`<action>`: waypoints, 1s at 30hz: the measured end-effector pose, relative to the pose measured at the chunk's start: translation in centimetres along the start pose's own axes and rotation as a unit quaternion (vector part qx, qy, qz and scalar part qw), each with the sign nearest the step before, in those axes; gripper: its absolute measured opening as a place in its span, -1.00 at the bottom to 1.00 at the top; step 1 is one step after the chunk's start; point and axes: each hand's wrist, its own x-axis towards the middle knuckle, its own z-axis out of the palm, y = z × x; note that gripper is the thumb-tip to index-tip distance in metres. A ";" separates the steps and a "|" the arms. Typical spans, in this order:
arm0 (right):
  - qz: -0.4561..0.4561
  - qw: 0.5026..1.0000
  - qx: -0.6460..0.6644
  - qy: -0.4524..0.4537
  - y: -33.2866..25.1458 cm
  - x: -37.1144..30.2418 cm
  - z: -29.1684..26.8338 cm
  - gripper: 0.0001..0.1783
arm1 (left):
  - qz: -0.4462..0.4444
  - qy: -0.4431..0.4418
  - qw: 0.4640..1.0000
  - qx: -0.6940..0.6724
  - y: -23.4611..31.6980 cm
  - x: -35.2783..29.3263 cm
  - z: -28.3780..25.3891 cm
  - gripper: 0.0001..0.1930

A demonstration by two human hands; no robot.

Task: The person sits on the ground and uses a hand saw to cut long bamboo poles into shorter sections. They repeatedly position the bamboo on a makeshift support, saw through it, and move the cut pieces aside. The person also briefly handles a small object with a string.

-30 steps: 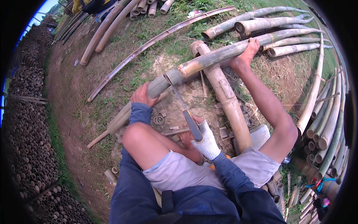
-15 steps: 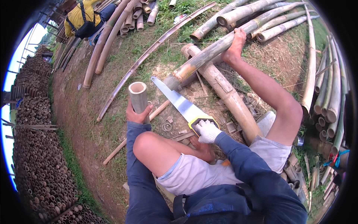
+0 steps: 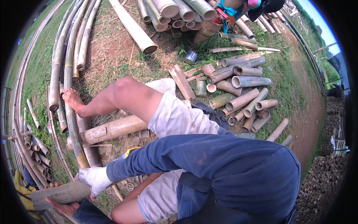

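Note:
A cut bamboo section (image 3: 59,195) lies between both my hands at the lower left, tilted on its side. My left hand (image 3: 64,206) is bare and wraps its far part from below, fingertips showing over the top edge. In a white knit glove, my right hand (image 3: 93,180) grips its near end. The yellow saw handle (image 3: 131,151) peeks out beyond my right sleeve; the rest of the saw is mostly hidden. My bare foot (image 3: 73,101) presses on a long bamboo pole (image 3: 74,136), which crosses a thick bamboo log (image 3: 113,129).
Short cut bamboo pieces (image 3: 242,100) lie heaped beyond my leg. A metal can (image 3: 190,56) stands near them. Stacked long poles (image 3: 167,9) and a person with blue cloth (image 3: 229,11) are at the top. A person in yellow (image 3: 23,192) is at the left edge.
My view has swung to the right. My right hand has let go of the saw and now grips the bamboo section, which has gone from upright to lying sideways in my left hand.

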 end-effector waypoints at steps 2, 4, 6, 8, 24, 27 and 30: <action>0.045 0.999 0.019 0.017 1.0 -1.3 -1.5 0.16 | 0.008 -0.114 0.993 -0.008 -1.7 0.1 1.5 -0.10; 0.033 0.998 0.011 0.050 1.9 -3.3 -2.9 0.13 | 0.025 -0.242 0.970 0.025 -3.7 -0.5 2.2 -0.03; 0.066 0.996 0.036 0.054 2.1 -5.3 -4.3 0.11 | 0.053 -0.291 0.954 0.056 -5.0 -0.4 2.3 0.02; 0.047 0.990 0.085 0.105 1.6 -7.1 -5.8 0.13 | 0.049 -0.253 0.964 0.072 -6.2 0.2 1.6 0.03; -0.027 0.776 0.404 0.484 -7.2 -20.7 -24.0 -0.23 | 0.025 -0.181 0.672 0.718 -18.8 6.8 -7.2 0.08; -0.052 0.708 0.434 0.555 -5.7 -26.3 -28.5 -0.36 | 0.012 -0.182 0.627 0.757 -20.3 7.8 -7.3 0.17; -0.067 0.709 0.384 0.588 -3.1 -34.2 -33.5 -0.44 | -0.010 -0.163 0.636 0.754 -21.2 8.2 -7.9 0.19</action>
